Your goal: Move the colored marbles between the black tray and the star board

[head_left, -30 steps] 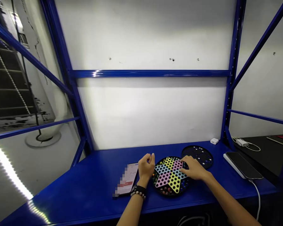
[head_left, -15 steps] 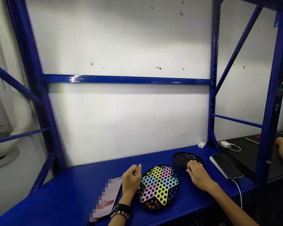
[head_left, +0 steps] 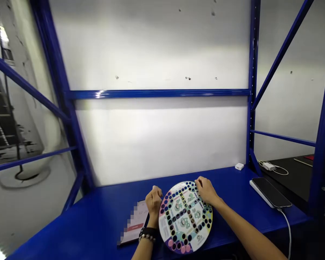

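Across our blue metal bench, the biggest thing in our hands' reach is the round white game board, printed with cartoon figures and ringed with dark holes, near the front edge; it seems tilted toward us, its underside hidden. Left of it lies a flat, lit-screened phone with a pink-white display. Our right hand is closed in a pinch on the board's upper right rim; our left hand is loosely fisted just beside its left edge, contents unseen. We judge the step in hand as handling this board one-handed; the next move calls for a steady rim grip and controlled tilt.
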Motion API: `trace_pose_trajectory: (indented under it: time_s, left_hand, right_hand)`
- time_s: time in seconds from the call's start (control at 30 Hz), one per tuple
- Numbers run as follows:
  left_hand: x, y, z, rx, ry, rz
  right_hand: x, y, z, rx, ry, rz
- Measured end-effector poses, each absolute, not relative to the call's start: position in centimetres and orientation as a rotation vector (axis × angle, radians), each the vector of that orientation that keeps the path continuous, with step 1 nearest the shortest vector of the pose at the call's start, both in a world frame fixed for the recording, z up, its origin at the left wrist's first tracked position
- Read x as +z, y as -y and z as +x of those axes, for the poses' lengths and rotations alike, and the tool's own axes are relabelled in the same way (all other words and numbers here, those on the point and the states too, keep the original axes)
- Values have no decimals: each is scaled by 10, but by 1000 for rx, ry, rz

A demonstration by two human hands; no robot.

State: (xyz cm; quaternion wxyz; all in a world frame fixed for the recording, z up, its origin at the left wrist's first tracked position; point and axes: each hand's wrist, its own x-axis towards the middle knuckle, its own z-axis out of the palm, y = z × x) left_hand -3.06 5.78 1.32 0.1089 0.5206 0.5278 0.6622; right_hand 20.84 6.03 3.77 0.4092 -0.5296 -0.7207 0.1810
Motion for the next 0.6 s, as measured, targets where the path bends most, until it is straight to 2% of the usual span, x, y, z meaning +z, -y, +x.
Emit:
trace_pose_trajectory:
  time_s: [0.2, 0.4, 0.6]
  left_hand:
    - [11, -60, -34, 1727, -1604, 1607]
    - [-2, -54, -28, 1082, -1762, 1886]
    - [-5, -54, -20, 1116, -1563, 1888]
  right_hand:
    - [14, -86, 200, 348, 1934, -1753]
    - [1, -83, 199, 307, 2004, -1682]
    - [-6, -87, 223, 428, 2015, -1661]
